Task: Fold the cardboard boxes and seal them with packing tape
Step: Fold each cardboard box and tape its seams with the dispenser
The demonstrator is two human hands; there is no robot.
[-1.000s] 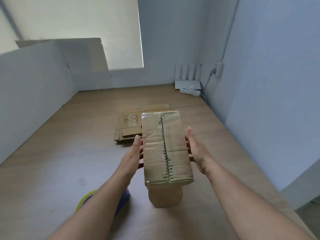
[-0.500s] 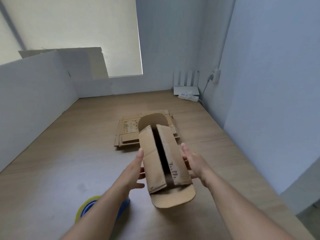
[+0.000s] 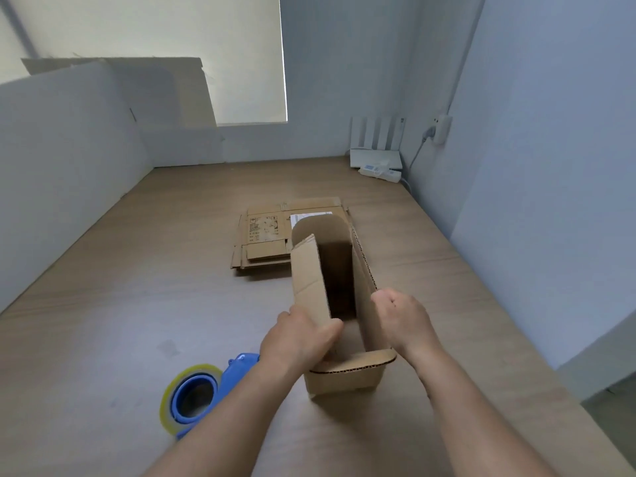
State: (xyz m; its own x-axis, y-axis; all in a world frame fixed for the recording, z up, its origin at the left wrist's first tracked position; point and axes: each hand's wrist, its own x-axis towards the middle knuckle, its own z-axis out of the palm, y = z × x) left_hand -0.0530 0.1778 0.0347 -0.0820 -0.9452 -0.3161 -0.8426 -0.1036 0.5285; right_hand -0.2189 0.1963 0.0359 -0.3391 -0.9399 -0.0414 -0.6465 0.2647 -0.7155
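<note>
A narrow brown cardboard box [image 3: 339, 376] stands on the wooden table [image 3: 137, 304] with its open side up and its flaps spread. My left hand [image 3: 299, 335] grips the left long flap near its near end, thumb over the edge. My right hand [image 3: 402, 321] grips the right long flap from outside, fingers curled on it. The rounded near end flap lies folded outward toward me. A blue tape dispenser [image 3: 203, 397] with a roll of clear yellowish tape lies on the table left of my left forearm.
A stack of flattened cardboard boxes [image 3: 265, 239] lies beyond the open box. White partition panels [image 3: 69, 166] wall the table's left and back. At the far right corner stand a white router [image 3: 377, 146] and a power strip [image 3: 380, 173]. The right wall runs close by.
The box was turned over from its taped side up to its open side up and set on the table. Both hands moved from its sides to its long flaps.
</note>
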